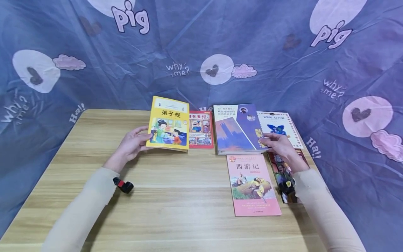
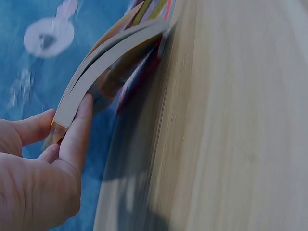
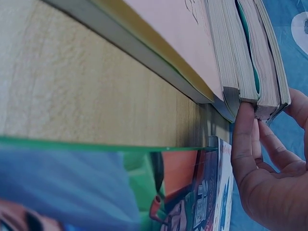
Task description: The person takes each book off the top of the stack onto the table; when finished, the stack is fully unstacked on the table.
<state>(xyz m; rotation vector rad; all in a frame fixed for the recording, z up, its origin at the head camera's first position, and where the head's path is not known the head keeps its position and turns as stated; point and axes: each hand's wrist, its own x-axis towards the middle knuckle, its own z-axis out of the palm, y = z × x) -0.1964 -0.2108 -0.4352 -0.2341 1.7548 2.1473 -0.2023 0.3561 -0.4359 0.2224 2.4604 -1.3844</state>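
From where I stand, the person's two hands are well apart on either side of the books. The left hand (image 1: 134, 141) pinches the left edge of a yellow book (image 1: 169, 122), thumb on one side and fingers on the other. That book is raised off the table (image 1: 163, 210) at the held edge; seen from the left wrist, its pages bow in a curve, with shadow on the wood below. Its cover shows two drawn figures, and its right side overlaps a red book (image 1: 203, 130) behind it.

The right hand (image 1: 281, 148) grips the right edge of a thick stack topped by a purple-and-white book (image 1: 234, 127); the right wrist view shows several page blocks pressed together there, fingers against their corner. A white book (image 1: 273, 127) with a blue winged shape lies just to the right of the stack. A pink book (image 1: 253, 185) lies flat at the stack's near side, and a dark book (image 1: 283, 176) lies beside it, partly hidden by the right hand and forearm. Pale sleeves (image 1: 89, 203) cover both arms. Behind the table hangs a blue cloth (image 1: 185, 31) printed with hearts, clouds and the word "pig".
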